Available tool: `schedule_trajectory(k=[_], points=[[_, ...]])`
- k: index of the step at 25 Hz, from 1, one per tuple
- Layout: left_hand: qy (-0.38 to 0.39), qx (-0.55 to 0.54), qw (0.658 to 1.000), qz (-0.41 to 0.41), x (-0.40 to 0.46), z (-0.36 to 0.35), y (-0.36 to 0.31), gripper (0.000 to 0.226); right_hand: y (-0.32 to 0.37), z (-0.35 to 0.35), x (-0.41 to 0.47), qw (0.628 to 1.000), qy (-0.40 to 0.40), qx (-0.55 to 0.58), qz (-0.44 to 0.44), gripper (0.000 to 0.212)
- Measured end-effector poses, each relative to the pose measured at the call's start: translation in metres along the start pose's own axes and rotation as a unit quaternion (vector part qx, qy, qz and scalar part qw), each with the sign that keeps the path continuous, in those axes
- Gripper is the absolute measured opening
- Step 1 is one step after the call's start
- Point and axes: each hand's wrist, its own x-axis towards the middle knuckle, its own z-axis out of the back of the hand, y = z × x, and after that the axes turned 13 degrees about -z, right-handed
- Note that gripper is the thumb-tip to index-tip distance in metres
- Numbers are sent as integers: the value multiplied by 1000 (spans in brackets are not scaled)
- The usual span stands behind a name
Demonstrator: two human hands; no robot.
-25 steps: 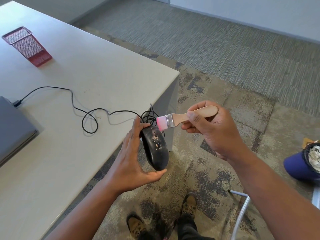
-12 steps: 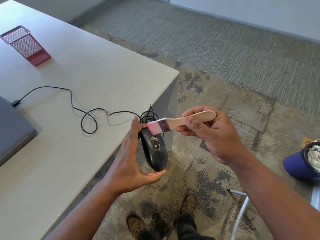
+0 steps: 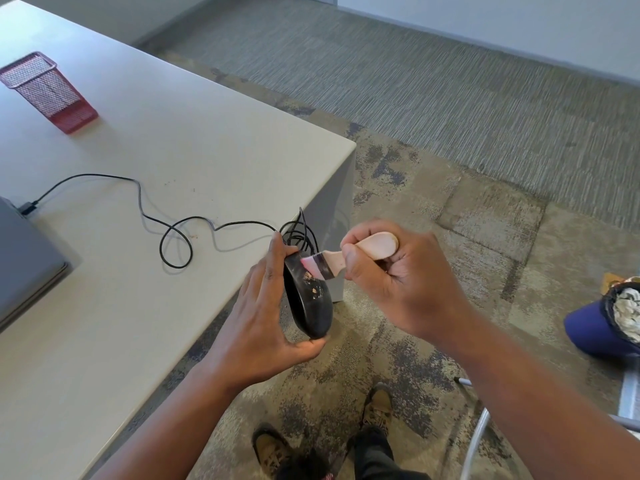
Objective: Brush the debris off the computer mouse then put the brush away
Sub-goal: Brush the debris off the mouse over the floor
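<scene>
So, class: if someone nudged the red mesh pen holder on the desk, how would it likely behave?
The red mesh pen holder looks like thin wire mesh and appears empty, so it is probably light and would slide readily on the smooth desk. It stands taller than its base is wide, so a push near the rim might tip it.

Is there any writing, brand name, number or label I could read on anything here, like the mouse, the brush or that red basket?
None can be read.
Mouse: glossy black with pale debris specks, no legible logo.
Brush: bare wooden handle, dark band, no print visible.
Red mesh basket: no label showing.
Grey laptop: plain lid at the frame edge, no marking visible.
Blue bin: no text visible.
</scene>
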Motion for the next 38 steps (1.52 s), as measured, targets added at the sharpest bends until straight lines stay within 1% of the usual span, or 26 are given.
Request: schedule_trajectory(k=[2, 7, 10, 13, 15, 18, 20, 22, 25, 28, 31, 35, 38], points=[[8, 12, 1000, 3, -1, -1, -1, 146, 2, 7, 0, 1000, 12, -20, -12, 16], [5, 24, 1000, 0, 0, -3, -1, 145, 8, 8, 5, 1000, -28, 1, 0, 12], [8, 23, 1000, 2, 0, -3, -2, 146, 9, 0, 4, 1000, -15, -23, 15, 14], [9, 25, 1000, 6, 0, -2, -3, 147, 5, 4, 1, 999, 2, -32, -5, 14], [6, 25, 1000, 7, -1, -2, -3, 147, 4, 10, 0, 1000, -5, -19, -15, 14], [8, 12, 1000, 17, 0, -2, -5, 147, 8, 9, 2, 1000, -27, -4, 5, 14], [10, 1, 1000, 23, 1, -1, -7, 147, 9, 5, 2, 1000, -16, -11, 19, 14], [2, -6, 1000, 24, 2, -2, -7, 146, 7, 4, 0, 1000, 1, -25, 15, 13], [-8, -9, 1000, 20, 2, -2, -8, 145, 1, 12, -4, 999, 22, -28, -14, 14], [-15, -13, 1000, 18, 1, -3, -8, 145, 1, 18, -3, 999, -8, -26, -20, 12], [-14, -28, 999, 18, 2, -3, -7, 146, 4, 13, 0, 1000, -29, 5, -6, 11], [-43, -23, 999, -5, 3, -4, -3, 146, -1, 6, -3, 1000, -1, 0, -11, 13], [-54, -29, 998, 0, 2, -5, -2, 145, -8, 11, -7, 999, 11, -3, -34, 11]])
